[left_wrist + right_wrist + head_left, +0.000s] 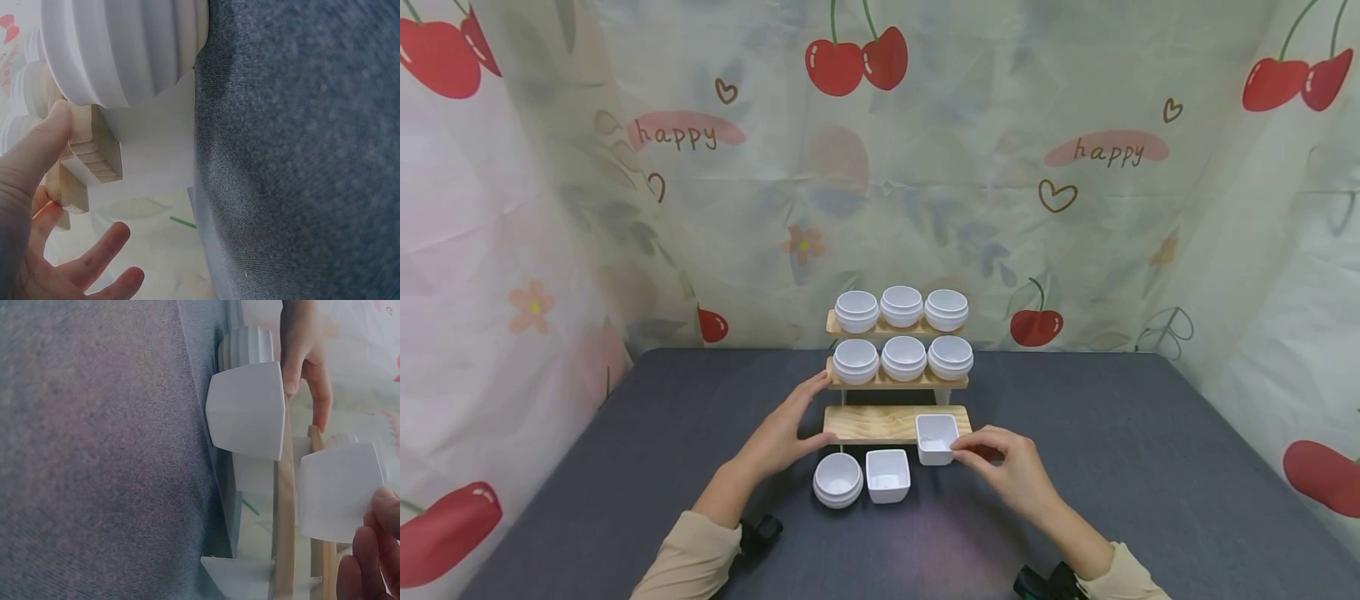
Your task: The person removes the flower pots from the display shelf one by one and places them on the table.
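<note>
The left hand (pixel 786 429), fingers straight and spread, rests against the left end of the three-tiered pale wooden shelf (pixel 880 423) on the dark grey cloth-covered counter (pixel 1150 450). Just right of it, in front of the shelf, stand a round ribbed white bowl (pixel 838 480) and a square white plastic cup (pixel 887 476). Further right, the right hand (pixel 1011 467) pinches the near right rim of a second square white cup (pixel 937 438) sitting at the right end of the lowest tier, so this hand is nearer.

The word "happy" is printed twice on the cherry-patterned backdrop cloth (pixel 925 167).
</note>
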